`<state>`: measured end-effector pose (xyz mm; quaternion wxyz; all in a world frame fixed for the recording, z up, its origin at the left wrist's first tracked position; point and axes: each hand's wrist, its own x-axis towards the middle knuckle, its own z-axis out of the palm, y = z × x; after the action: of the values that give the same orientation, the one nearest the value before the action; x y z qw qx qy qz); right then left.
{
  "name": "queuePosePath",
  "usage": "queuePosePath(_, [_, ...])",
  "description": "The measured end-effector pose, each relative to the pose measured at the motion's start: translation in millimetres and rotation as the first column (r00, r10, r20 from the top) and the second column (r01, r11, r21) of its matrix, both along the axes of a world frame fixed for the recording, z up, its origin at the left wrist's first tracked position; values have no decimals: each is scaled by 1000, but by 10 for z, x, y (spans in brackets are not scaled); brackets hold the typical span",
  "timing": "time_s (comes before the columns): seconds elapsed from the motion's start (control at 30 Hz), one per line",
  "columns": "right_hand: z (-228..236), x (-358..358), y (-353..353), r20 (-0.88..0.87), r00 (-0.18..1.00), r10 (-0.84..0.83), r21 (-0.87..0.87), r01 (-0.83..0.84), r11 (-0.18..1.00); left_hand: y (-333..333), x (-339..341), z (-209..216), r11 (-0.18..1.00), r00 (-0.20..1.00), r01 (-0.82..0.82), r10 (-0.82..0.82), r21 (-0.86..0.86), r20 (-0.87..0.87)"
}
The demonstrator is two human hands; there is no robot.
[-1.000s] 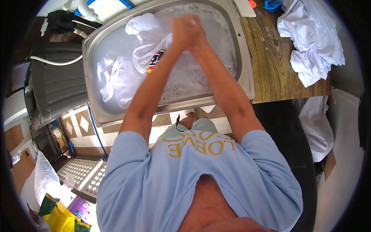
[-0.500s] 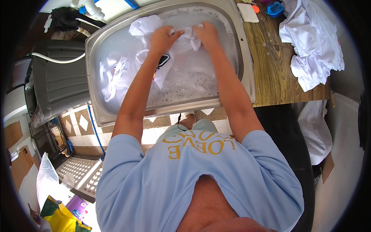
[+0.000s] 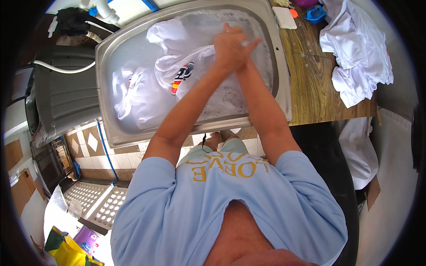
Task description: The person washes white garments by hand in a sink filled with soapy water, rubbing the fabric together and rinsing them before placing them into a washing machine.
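A metal basin point(image 3: 103, 84) holds cloudy, sudsy water. In it a wet white shirt point(image 3: 171, 66) with a dark, red and yellow print stretches from the left toward my hands. My left hand point(image 3: 227, 49) and my right hand point(image 3: 242, 57) are pressed together near the basin's right side, the left partly covering the right. Both are closed on the shirt's end, which is mostly hidden between them. Another white garment point(image 3: 133, 91) lies partly under water at the basin's left.
A wooden counter point(image 3: 310, 84) on the right carries a pale rectangular block point(image 3: 284, 17), a blue plastic item point(image 3: 315, 14) and a heap of white clothes point(image 3: 357, 53). On the left stands a grey tub point(image 3: 66, 88), with a white hose point(image 3: 64, 67) above it.
My left hand has moved right to meet my right hand, where before they held the shirt apart. The shirt's print now shows more fully.
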<state>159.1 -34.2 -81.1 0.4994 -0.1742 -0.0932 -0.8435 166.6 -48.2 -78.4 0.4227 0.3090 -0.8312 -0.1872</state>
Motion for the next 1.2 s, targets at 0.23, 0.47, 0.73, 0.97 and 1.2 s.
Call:
queuePosePath(0.23, [113,-135,-149,-37,999,37,899,17,439,-722,152,-2,901,997,69,-49,427,-58])
queuePosePath(0.47, [-466,-277,-89,57,989,137,613,-143,777,-407,93,-168,963,970,220,-198,158,-142])
queuePosePath(0.73, [341,-289,38,-309,780,544,774,-126,620,-1057,493,452,927,977,213,-202,308,-68])
queuePosePath(0.97, [868,-510,218,-608,544,579,682,-16,731,-607,1152,736,664,1000,24,-26,747,-9])
queuePosePath(1.2, [789,-511,227,-793,384,473,596,329,732,-174,931,595,420,775,455,248,785,-582])
